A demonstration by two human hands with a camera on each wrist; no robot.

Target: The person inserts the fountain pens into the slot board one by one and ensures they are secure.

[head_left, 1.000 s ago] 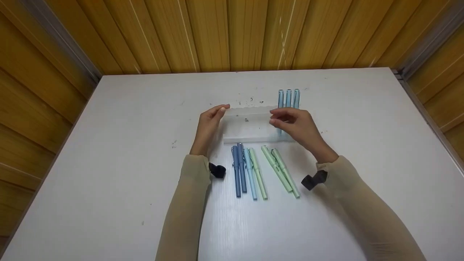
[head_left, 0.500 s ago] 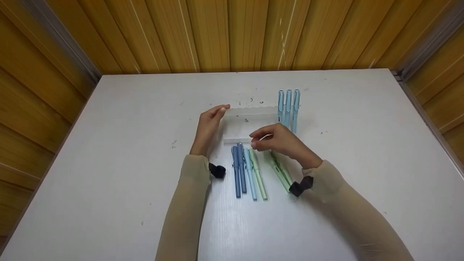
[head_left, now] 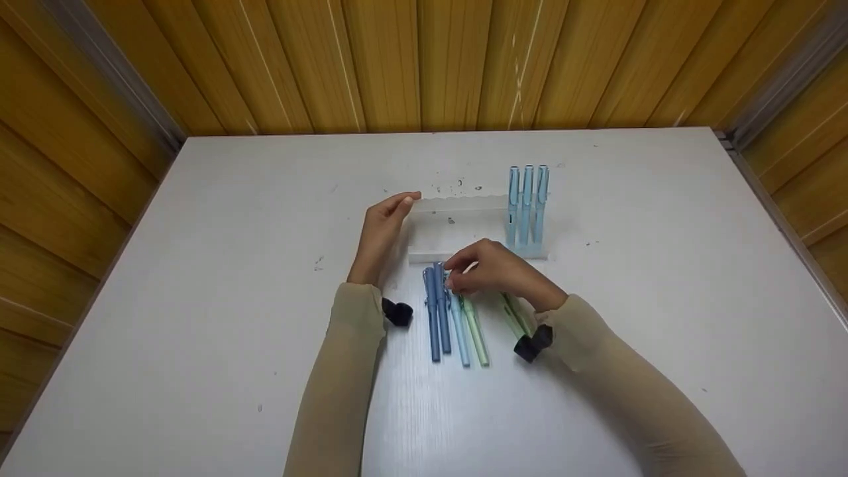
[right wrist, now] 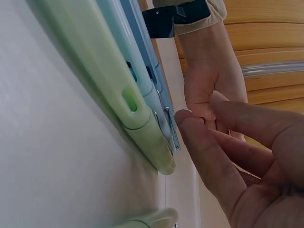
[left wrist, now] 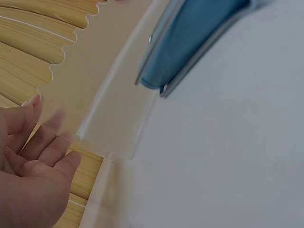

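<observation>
My left hand (head_left: 383,228) holds the left end of a clear, scallop-edged pen stand (head_left: 464,203); in the left wrist view its fingers are at the see-through panel (left wrist: 71,80). Three light blue pens (head_left: 526,212) stand upright at the stand's right end. My right hand (head_left: 493,268) hovers over the cap end of a row of pens, with thumb and forefinger bent near the light blue pen (head_left: 462,341) and holding nothing. That row also has two dark blue pens (head_left: 434,324) and a light green pen (head_left: 478,341), seen close in the right wrist view.
Two more light green pens (head_left: 514,321) lie to the right, partly hidden under my right wrist. Everything is on a white table (head_left: 199,298) with wood-look panels (head_left: 384,66) behind it. A black wrist camera (head_left: 397,313) sits on each sleeve.
My right hand has moved from the upright pens at the stand's right end, down and left to the caps of the lying pens. My left hand stays at the stand.
</observation>
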